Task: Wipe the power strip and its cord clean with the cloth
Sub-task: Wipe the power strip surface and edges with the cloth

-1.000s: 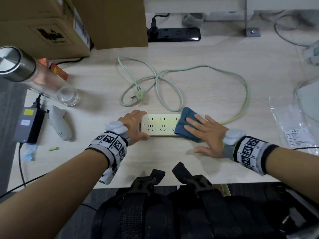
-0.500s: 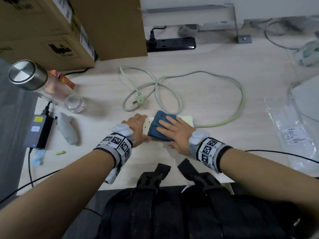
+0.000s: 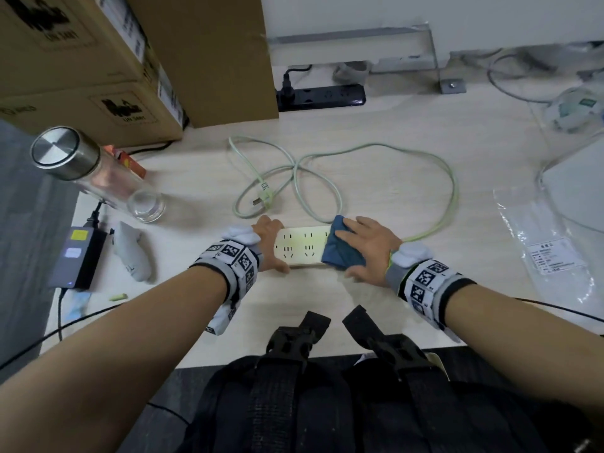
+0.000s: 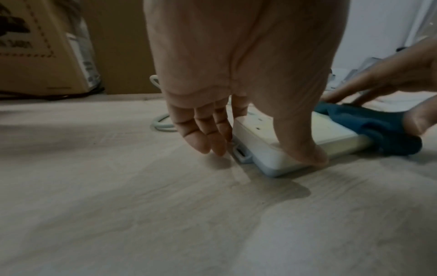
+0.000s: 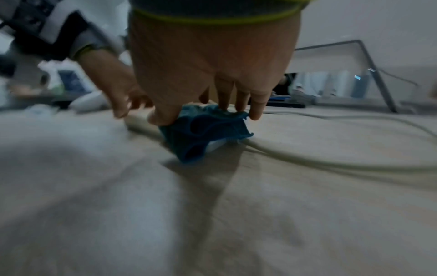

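Note:
A cream power strip (image 3: 300, 245) lies flat near the table's front edge. My left hand (image 3: 268, 243) grips its left end, with the thumb on the near corner and the fingers against the end (image 4: 257, 149). A folded blue cloth (image 3: 340, 253) covers the strip's right end and hangs over the near edge (image 5: 208, 130). My right hand (image 3: 369, 246) presses the cloth down with straight fingers, the thumb on the near side (image 5: 203, 112). The pale green cord (image 3: 451, 178) leaves the strip's right end, loops over the table and ends in a plug (image 3: 263, 194).
Cardboard boxes (image 3: 98, 76) stand at the back left, and a black power strip (image 3: 320, 96) lies at the back. A glass bottle (image 3: 98, 171), a power adapter (image 3: 78, 256) and a white object (image 3: 130, 253) sit left. A plastic bag (image 3: 549, 250) lies right. Black bag straps (image 3: 327, 338) overlap the front edge.
My right hand slid the cloth from the strip's right end to the left end, then back to the right end. The left hand kept its hold on the left end.

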Demonstrator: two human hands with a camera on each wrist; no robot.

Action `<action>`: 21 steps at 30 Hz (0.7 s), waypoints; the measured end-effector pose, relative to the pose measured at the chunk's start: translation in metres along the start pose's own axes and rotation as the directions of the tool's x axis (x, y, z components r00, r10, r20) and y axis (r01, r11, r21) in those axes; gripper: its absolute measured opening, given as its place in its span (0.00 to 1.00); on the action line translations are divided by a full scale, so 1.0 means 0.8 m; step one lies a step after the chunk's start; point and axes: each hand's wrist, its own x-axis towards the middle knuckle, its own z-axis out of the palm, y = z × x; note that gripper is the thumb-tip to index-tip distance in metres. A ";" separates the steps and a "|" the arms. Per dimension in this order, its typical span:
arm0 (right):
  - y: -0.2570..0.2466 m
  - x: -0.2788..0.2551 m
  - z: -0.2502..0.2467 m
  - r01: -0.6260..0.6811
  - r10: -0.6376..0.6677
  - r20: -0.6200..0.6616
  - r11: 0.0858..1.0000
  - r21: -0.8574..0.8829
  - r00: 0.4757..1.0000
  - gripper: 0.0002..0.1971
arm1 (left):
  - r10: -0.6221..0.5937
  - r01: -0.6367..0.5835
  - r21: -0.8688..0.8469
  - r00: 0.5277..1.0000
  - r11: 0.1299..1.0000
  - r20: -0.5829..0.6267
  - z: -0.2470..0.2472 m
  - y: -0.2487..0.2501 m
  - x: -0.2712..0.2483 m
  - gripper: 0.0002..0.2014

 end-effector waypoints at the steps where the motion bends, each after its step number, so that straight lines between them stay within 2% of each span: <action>1: 0.000 0.001 0.004 0.006 -0.005 0.033 0.999 -0.042 0.999 0.42 | 0.011 -0.011 -0.006 1.000 1.000 -0.016 0.001 0.000 0.001 0.42; 6: -0.004 -0.006 0.004 -0.027 0.027 0.004 0.999 0.042 1.000 0.32 | 0.081 -0.086 -0.054 0.992 0.995 -0.092 -0.004 -0.005 -0.001 0.39; 9: -0.007 -0.008 -0.005 -0.036 0.066 -0.111 0.967 0.252 0.992 0.28 | 0.089 -0.106 -0.183 0.991 0.977 -0.099 -0.010 -0.014 -0.004 0.41; 12: -0.007 -0.007 -0.021 -0.063 0.148 -0.183 0.913 0.403 0.972 0.24 | 0.009 -0.024 -0.372 0.999 0.928 -0.043 -0.012 -0.028 -0.005 0.42; 15: -0.002 -0.002 -0.038 -0.142 0.268 -0.190 0.854 0.500 0.944 0.18 | -0.057 0.083 -0.508 0.996 0.857 0.067 -0.012 -0.029 -0.007 0.30; 17: 0.001 0.000 -0.045 -0.156 0.282 -0.166 0.834 0.529 0.945 0.15 | -0.078 0.133 -0.626 0.990 0.768 0.114 -0.012 -0.021 -0.010 0.21; 18: 0.000 -0.001 -0.046 -0.168 0.279 -0.147 0.842 0.513 0.949 0.15 | -0.079 0.139 -0.655 0.990 0.743 0.120 -0.011 -0.017 -0.010 0.20; 21: -0.004 -0.003 -0.040 -0.157 0.234 -0.126 0.885 0.437 0.964 0.19 | -0.089 0.111 -0.592 0.994 0.799 0.066 -0.003 -0.011 -0.012 0.22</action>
